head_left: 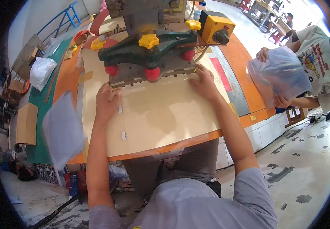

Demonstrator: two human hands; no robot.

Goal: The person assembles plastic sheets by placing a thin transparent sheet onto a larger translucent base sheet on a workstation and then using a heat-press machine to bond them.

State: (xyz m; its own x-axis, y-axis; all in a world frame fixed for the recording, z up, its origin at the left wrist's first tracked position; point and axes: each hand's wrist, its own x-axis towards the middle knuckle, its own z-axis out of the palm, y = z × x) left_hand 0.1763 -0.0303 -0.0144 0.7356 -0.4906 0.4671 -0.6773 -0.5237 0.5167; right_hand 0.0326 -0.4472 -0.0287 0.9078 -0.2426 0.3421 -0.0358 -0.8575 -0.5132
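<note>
A clear plastic sheet (153, 126) lies over the cream work surface, its faint near edge hanging past the orange table front. My left hand (107, 102) is at the sheet's far left corner, thumb and fingers bent on it, beside the press's front edge. At the far right corner, my right hand (204, 84) grips it likewise, fingertips close to the metal plate. Between and beyond both hands stands the press head (149, 51), dark green with yellow knobs and red feet, above a metal plate (134, 76). The sheet's far edge is hard to make out.
A stack of clear sheets (62, 131) lies at the left, near a cardboard box (27, 124) and white bag (43, 72). A yellow control box (216, 28) sits beside the press. At right, another person holds clear sheets (279, 72). A red strip (221, 74) lies right of the press.
</note>
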